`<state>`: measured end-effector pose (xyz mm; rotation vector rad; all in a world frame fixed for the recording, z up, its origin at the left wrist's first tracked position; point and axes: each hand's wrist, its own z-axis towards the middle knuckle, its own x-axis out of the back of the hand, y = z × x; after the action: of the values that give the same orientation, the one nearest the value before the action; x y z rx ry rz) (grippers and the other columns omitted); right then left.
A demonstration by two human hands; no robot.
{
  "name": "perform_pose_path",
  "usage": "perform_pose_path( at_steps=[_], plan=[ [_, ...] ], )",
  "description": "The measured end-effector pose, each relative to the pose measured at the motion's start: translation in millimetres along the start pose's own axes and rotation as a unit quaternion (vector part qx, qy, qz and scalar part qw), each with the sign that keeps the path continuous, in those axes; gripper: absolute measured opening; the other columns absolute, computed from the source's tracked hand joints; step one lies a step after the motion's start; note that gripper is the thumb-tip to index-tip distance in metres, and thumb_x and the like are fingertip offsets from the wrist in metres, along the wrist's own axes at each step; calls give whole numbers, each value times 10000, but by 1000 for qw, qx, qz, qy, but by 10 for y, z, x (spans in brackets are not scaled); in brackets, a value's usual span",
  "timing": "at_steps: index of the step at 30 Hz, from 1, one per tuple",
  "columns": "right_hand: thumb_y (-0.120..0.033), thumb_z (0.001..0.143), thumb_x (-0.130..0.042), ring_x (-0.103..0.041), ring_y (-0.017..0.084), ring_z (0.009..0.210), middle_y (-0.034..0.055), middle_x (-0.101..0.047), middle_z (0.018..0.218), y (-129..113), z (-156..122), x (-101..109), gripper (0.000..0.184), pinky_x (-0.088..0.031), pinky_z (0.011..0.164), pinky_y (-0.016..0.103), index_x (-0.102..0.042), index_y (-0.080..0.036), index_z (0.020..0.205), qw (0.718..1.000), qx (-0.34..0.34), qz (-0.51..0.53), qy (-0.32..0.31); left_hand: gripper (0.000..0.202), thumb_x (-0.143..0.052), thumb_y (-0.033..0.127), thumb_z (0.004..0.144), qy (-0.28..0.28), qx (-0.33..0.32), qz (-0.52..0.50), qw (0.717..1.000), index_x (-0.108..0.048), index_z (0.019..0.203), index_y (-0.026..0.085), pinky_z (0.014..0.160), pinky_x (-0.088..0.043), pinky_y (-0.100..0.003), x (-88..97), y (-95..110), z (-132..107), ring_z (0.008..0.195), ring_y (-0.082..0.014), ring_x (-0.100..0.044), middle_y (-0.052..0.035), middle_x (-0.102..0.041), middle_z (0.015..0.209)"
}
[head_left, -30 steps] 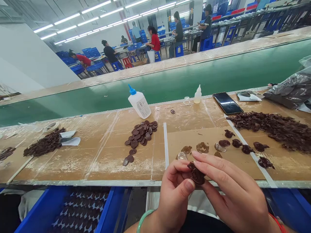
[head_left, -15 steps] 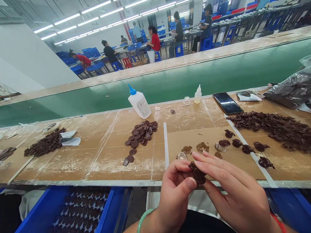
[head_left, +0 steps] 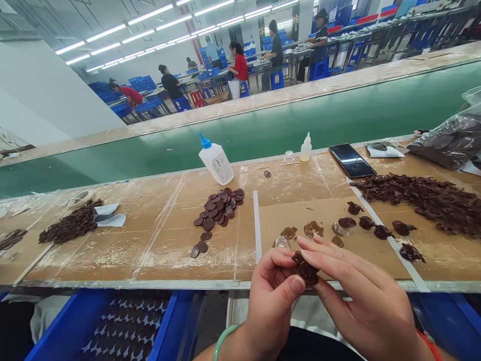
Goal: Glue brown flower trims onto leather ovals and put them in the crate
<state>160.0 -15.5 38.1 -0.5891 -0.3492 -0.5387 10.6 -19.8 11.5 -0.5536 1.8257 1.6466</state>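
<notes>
Dark brown disc [head_left: 307, 269], ragged at its rim, sat just above the front edge of the tabletop [head_left: 112, 255]; your left grip [head_left: 272, 296] had it pinched between thumb and fingers, seemingly to hold the rim up where you could see it; your right grip [head_left: 356, 296] lay across it with extended fingers [head_left: 330, 255] touching its top, though the view did not show whether that thumb closed beneath; smeared brown pieces [head_left: 312, 229] lay along the cardboard sheet [head_left: 387, 255] beyond, within easy reach; smooth discs [head_left: 218, 210] were heaped further left, near a white squeeze bottle [head_left: 217, 165].
</notes>
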Motion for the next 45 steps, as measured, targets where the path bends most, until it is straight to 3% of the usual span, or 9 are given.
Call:
perform_pose_path(
  at_steps=[20,34,38,41,43,45],
  plan=[
    [-39,944,-598,-729,143,1152,156,-815,1082,42,-28,-11,179,-476,1126,219,-721,-99,1059,1000,4,8,-7,164,-900,208,768,-10,4,-32,999,-773,873,212,774,-559,-179,16,-11,5,847,-104,-669,-1,-664,893],
    [-49,954,-581,-728,142,1152,121,-822,1075,38,-32,4,198,-468,1134,222,-690,-125,1101,1000,3,12,-14,173,-909,252,756,-13,-5,-5,1000,-783,870,219,769,-559,-193,11,-17,4,830,-109,-652,-3,-657,873],
    [-32,937,-579,-744,175,1127,129,-820,1080,52,-38,-4,224,-530,1092,269,-691,-126,1106,1000,0,8,-12,142,-854,333,819,8,0,24,1000,-793,865,214,764,-579,-237,33,-13,7,823,-136,-665,-32,-686,913],
    [-8,912,-580,-752,192,1110,143,-820,1071,75,-52,0,235,-548,1073,277,-702,-118,1080,1000,0,0,-5,180,-799,380,869,60,-7,64,996,-789,839,203,803,-599,-285,92,29,26,890,-182,-699,-64,-721,997],
    [1,901,-586,-750,194,1114,145,-820,1068,96,-60,12,239,-538,1083,271,-708,-114,1071,1000,-5,-3,0,244,-808,391,857,108,-36,84,990,-755,745,180,771,-598,-266,165,84,48,845,-178,-706,-60,-725,927],
    [-4,903,-585,-747,199,1123,138,-820,1073,117,-65,27,243,-533,1093,279,-710,-118,1077,1000,-13,-5,3,431,-802,470,842,144,-76,91,983,-654,589,155,662,-577,-232,266,153,69,684,-150,-664,-44,-681,744]
  ],
)
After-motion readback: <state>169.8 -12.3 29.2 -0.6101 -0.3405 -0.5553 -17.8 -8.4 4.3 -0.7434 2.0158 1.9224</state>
